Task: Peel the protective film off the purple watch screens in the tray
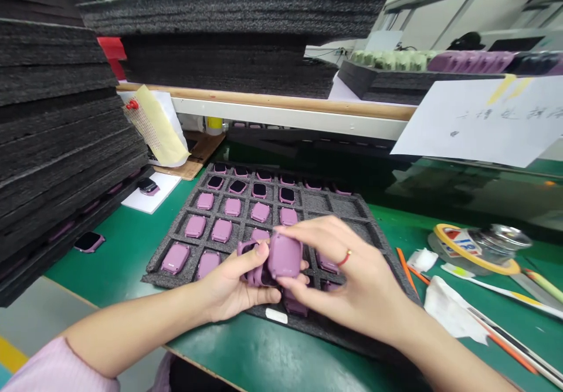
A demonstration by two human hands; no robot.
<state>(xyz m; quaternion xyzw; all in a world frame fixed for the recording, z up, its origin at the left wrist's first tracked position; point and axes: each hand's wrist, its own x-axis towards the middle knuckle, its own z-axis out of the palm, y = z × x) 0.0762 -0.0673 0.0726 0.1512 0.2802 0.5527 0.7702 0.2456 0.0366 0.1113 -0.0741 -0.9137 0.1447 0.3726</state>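
Both hands meet over the near edge of a black foam tray point(347, 207) divided into square cells. My left hand point(231, 286) cradles several purple watch bodies point(255, 274) stacked in the palm. My right hand point(352, 274), with a red ring on one finger, pinches one purple watch body point(285, 255) at the top of that stack. Purple watch bodies point(222, 230) lie back-up in the tray's near rows, and others point(237, 186) lie screen-up in the far rows. Some cells on the right side stand bare.
Tall stacks of black foam trays point(57, 128) rise at the left and on the shelf point(237, 34) behind. Two loose watch bodies point(89, 242) lie on the green mat at left. Orange pencils point(407, 269), white wipes point(448, 310), a tape roll point(466, 248) and a paper sheet point(479, 122) sit at right.
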